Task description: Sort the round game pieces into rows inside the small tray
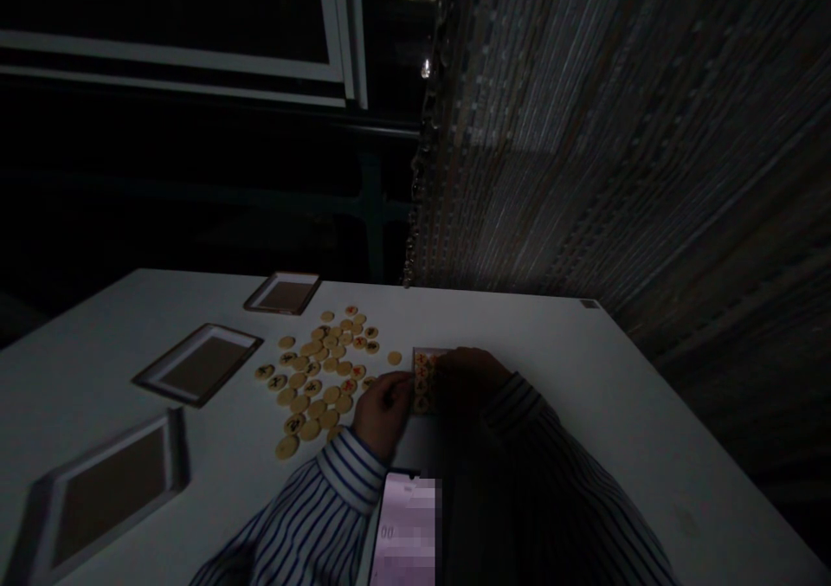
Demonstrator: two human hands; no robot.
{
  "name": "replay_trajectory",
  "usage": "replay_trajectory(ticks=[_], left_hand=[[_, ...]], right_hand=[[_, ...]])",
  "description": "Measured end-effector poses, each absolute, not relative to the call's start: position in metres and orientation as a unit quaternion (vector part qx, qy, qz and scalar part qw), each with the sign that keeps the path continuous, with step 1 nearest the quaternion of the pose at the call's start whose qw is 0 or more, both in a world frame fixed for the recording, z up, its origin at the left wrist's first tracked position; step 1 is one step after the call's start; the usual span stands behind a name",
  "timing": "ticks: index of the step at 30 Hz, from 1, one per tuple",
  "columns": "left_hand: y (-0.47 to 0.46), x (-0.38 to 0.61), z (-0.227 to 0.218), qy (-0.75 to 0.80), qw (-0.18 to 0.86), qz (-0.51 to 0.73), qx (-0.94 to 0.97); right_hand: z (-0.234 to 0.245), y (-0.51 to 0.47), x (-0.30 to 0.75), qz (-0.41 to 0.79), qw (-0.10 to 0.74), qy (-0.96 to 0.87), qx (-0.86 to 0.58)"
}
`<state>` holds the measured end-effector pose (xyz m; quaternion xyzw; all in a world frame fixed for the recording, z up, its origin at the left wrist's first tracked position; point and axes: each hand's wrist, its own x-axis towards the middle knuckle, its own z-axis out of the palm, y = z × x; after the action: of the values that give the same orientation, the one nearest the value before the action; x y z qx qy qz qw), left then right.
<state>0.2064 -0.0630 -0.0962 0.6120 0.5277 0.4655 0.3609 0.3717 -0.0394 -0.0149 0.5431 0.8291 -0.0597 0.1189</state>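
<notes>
A small box (415,352) stands on the white table, with several xiangqi pieces (421,373) lying in rows inside it. At its left side is my left hand (384,408), its fingers curled and their tips against the box's edge. Whether a piece is in those fingers I cannot make out. My right hand (471,374) reaches over the right part of the box and hides it; its fingers are lost in deep shadow. Left of the box spreads a loose heap of round wooden pieces (331,365), some showing red or black characters, others face down.
Three shallow open trays or lids lie to the left: a far one (283,293), a middle one (201,363) and a near one (107,495). A lit phone (406,525) lies between my forearms. Behind the table (623,447) hangs a string curtain (551,136). The room is dark.
</notes>
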Motion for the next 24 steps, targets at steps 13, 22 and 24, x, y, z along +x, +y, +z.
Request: replay_trajectory(ticks=[13, 22, 24], left_hand=[[-0.062, 0.207, -0.103, 0.523, 0.368, 0.465, 0.612], [-0.062, 0.206, -0.102, 0.523, 0.361, 0.468, 0.614], [-0.062, 0.206, -0.102, 0.524, 0.359, 0.468, 0.614]], right_hand=[[-0.028, -0.036, 0.374, -0.045, 0.1, 0.837, 0.536], [-0.025, -0.036, 0.377, -0.07, 0.107, 0.84, 0.527], [-0.025, -0.036, 0.377, -0.068, 0.108, 0.844, 0.522]])
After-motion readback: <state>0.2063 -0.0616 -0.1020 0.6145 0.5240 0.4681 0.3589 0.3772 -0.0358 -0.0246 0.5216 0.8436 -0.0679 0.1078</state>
